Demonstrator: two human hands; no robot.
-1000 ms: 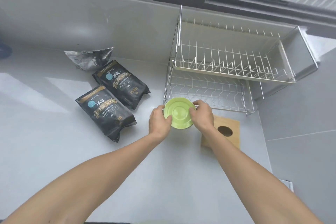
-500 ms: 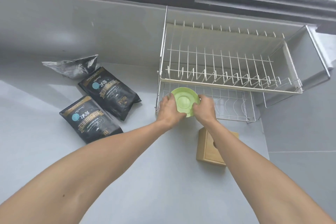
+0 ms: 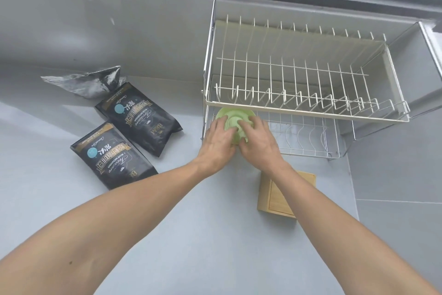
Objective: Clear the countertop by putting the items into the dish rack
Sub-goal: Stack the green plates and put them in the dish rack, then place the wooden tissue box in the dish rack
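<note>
Left hand point(image 3: 218, 141) and right hand point(image 3: 257, 138) each close a grip on opposite sides of the green bowl point(image 3: 233, 118), upside down and tilted. Bowl sits at the lower-tier mouth of the dish rack point(image 3: 306, 112), under the upper tier's front rail; two-sided hold likely steadies entry. Coffee bags point(image 3: 124, 141) lie on the counter point(image 3: 203, 235) at 9 o'clock of the bowl.

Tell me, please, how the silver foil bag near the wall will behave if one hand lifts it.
The silver foil bag looks crumpled and flattened, so it is probably floppy and light. Its glossy surface may be a little slippery. Lying flat on the countertop, it should not roll; a pinch at the sealed top edge seems safest.
</note>
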